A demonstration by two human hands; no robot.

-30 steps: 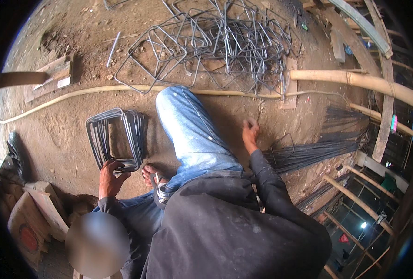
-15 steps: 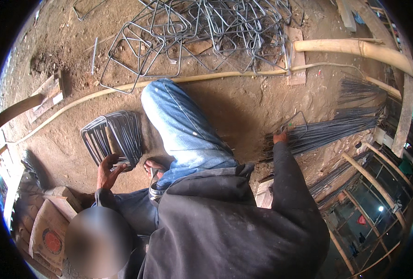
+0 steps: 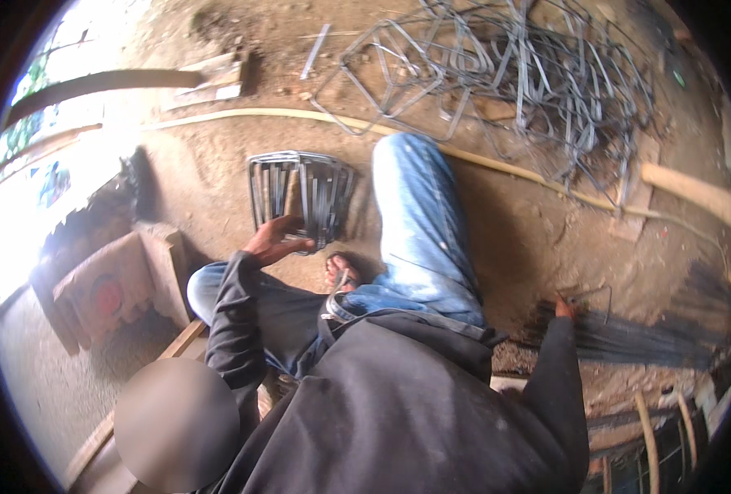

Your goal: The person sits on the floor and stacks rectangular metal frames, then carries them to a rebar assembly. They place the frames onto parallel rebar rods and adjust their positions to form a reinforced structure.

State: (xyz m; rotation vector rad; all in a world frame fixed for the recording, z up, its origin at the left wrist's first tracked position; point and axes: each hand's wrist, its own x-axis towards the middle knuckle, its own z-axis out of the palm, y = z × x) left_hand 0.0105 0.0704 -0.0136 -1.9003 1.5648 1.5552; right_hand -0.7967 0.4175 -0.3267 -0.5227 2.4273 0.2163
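Head view shows a seated person who works on bare ground (image 3: 514, 239) with two hands far apart from each other. At the left side, a stack of bent metal frames (image 3: 323, 206) stands on the ground, beside the foot (image 3: 342, 270). The left hand (image 3: 277, 240) is at the near edge of this stack. Its fingers are partly open, with the thumb apart from the others, and they touch the metal; whether they really grip it, I cannot tell.

The right hand (image 3: 564, 307) is at the near end of the dark straight rods (image 3: 629, 336), next to a thin bent piece of wire (image 3: 608, 300). It is small and blurred, so I cannot tell how far its fingers are open, or if they have hold of something.

What has changed is mainly this right hand: one second ago it was over the ground near the knee (image 3: 419, 206), and now it is among the rods. The left hand stays at the stack. The view has also turned, and the bright opening at the left is larger. I judge from this that the work is now at the rods, while the stack is only kept company by the left hand. Beyond the bamboo strip (image 3: 497, 167), a loose tangle of frames (image 3: 520, 66) lies apart.
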